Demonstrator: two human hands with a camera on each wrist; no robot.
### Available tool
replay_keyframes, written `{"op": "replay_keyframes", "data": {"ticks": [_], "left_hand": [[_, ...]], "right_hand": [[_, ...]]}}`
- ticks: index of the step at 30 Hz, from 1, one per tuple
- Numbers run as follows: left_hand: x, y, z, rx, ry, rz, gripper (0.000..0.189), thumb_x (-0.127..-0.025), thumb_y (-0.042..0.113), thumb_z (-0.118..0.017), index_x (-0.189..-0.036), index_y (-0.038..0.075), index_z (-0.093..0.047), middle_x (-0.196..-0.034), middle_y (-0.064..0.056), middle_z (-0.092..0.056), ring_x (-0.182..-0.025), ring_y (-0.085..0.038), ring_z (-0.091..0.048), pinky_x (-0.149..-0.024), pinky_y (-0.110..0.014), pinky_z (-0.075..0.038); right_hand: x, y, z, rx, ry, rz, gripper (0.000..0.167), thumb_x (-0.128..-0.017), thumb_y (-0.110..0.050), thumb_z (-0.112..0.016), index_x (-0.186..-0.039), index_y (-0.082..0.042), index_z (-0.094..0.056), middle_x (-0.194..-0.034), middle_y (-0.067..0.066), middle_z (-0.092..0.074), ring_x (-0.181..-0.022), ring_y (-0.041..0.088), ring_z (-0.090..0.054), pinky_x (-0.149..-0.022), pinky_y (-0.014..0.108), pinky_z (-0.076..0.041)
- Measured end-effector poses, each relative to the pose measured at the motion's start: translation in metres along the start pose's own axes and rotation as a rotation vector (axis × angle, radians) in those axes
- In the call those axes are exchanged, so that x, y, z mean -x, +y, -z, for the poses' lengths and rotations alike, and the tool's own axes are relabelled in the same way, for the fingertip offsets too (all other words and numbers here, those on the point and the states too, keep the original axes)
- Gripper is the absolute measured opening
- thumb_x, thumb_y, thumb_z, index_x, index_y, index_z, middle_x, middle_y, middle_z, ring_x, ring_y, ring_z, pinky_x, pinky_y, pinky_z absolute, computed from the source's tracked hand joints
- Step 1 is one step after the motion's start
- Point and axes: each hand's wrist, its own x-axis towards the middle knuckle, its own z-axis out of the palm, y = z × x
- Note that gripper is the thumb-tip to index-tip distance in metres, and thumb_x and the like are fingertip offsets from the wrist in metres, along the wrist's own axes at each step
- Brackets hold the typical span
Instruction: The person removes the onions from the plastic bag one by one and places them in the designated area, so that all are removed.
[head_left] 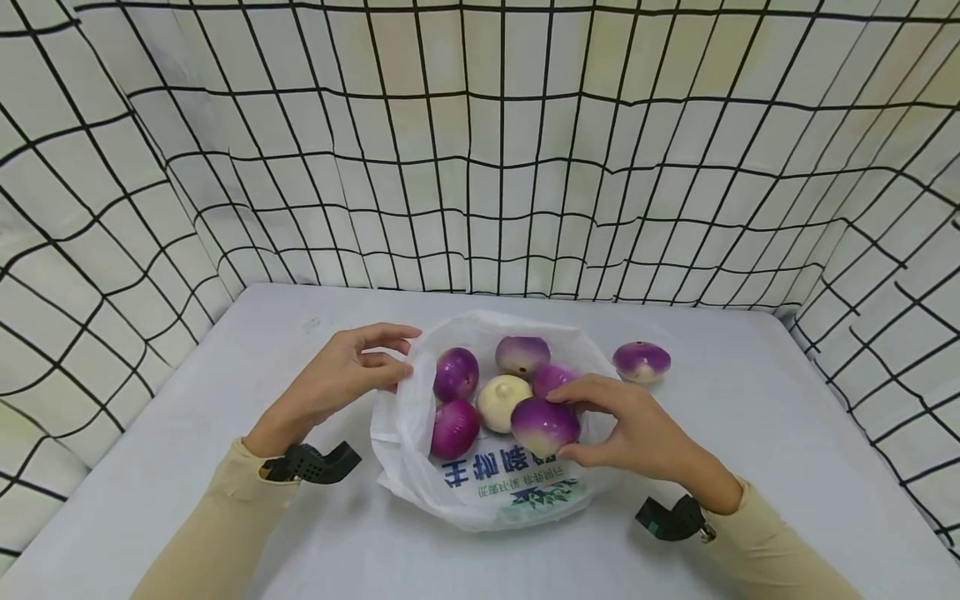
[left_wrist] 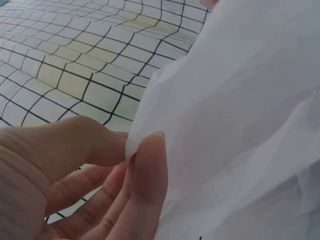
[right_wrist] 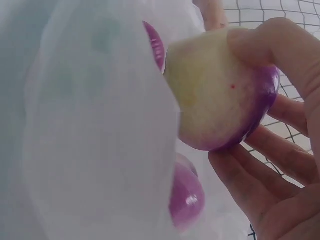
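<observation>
A white plastic bag (head_left: 405,467) with dark blue and green print lies with its mouth spread wide. My left hand (head_left: 341,367) pinches the bag's left rim between thumb and fingers; the left wrist view shows the thin film (left_wrist: 225,100) caught there. With thumb and fingertips, my right hand (head_left: 637,425) holds a glossy purple onion (head_left: 545,425) that pales to cream on its underside, over the right part of the bag's mouth. Inside the bag sit several more onions, among them a dark purple one (head_left: 456,374), a magenta one (head_left: 454,430) and a cream one (head_left: 501,403).
Another purple-and-cream onion (head_left: 641,361) lies on the white table (head_left: 720,367), just right of the bag. Black wire grid panels (head_left: 525,183) stand along the table's back and both sides. Each wrist wears a small black camera mount (head_left: 318,463).
</observation>
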Motion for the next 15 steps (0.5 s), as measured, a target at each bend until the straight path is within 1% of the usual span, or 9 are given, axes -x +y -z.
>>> {"op": "replay_keyframes", "data": {"ticks": [4, 8, 12, 15], "left_hand": [[0.000, -0.001, 0.000, -0.004, 0.000, 0.001, 0.057, -0.095, 0.028, -0.075, -0.147, 0.015, -0.055, -0.137, -0.018, -0.059, -0.105, -0.022, -0.075, -0.087, -0.034, -0.064], [0.000, 0.000, -0.001, -0.002, 0.000, -0.005, 0.056, -0.095, 0.026, -0.075, -0.147, 0.014, -0.056, -0.136, -0.019, -0.059, -0.104, -0.021, -0.075, -0.085, -0.032, -0.064], [0.000, 0.001, -0.001, 0.011, -0.003, -0.007, 0.055, -0.095, 0.023, -0.075, -0.146, 0.012, -0.056, -0.136, -0.020, -0.058, -0.102, -0.018, -0.075, -0.084, -0.030, -0.063], [-0.001, 0.001, -0.001, 0.020, -0.003, -0.007, 0.055, -0.095, 0.022, -0.074, -0.146, 0.012, -0.055, -0.136, -0.021, -0.058, -0.101, -0.017, -0.075, -0.084, -0.030, -0.064]], "right_hand": [[0.001, 0.003, 0.008, -0.031, 0.031, 0.001, 0.058, -0.078, -0.013, -0.091, -0.131, -0.016, -0.067, -0.126, 0.002, -0.071, -0.115, 0.010, -0.069, -0.099, 0.027, -0.060], [0.002, 0.006, 0.017, -0.049, 0.084, 0.000, 0.057, -0.078, -0.012, -0.091, -0.129, -0.014, -0.068, -0.123, 0.004, -0.071, -0.112, 0.007, -0.068, -0.098, 0.021, -0.058], [0.005, 0.008, 0.027, -0.029, 0.142, -0.016, 0.057, -0.076, -0.009, -0.092, -0.128, -0.012, -0.069, -0.120, 0.005, -0.071, -0.110, 0.002, -0.067, -0.096, 0.017, -0.057], [0.007, 0.010, 0.034, -0.004, 0.182, -0.030, 0.058, -0.074, -0.005, -0.092, -0.127, -0.011, -0.069, -0.121, 0.006, -0.071, -0.112, -0.003, -0.066, -0.096, 0.017, -0.057]]}}
